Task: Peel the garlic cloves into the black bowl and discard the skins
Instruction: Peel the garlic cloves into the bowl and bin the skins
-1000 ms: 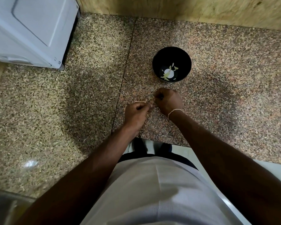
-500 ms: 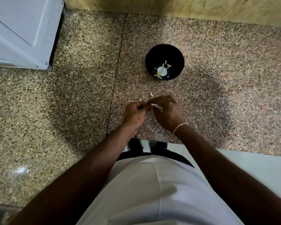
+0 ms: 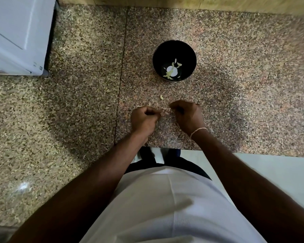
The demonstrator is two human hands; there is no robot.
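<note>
The speckled granite tabletop (image 3: 235, 85) fills most of what I see, running from the wooden wall strip (image 3: 182, 1) at the far edge to its near edge just in front of my white shirt (image 3: 165, 207). A seam (image 3: 120, 81) splits the slab left of the middle. Wide bare stone lies open to the right of my hands and across the left slab. A white appliance (image 3: 16, 35) sits on the far left corner, well apart from my work.

The black bowl (image 3: 189, 53) stands past my hands, right of the seam, with pale peeled garlic pieces (image 3: 169, 74) on its bottom. My left hand (image 3: 144, 119) and right hand (image 3: 189, 116) are low over the stone near the front edge, both with fingers curled, pinching a garlic clove (image 3: 166, 111) between them; it is small and partly hidden. A thin string bracelet (image 3: 197, 130) circles my right wrist. One small pale scrap (image 3: 161, 97) lies on the stone between my hands and the bowl.
</note>
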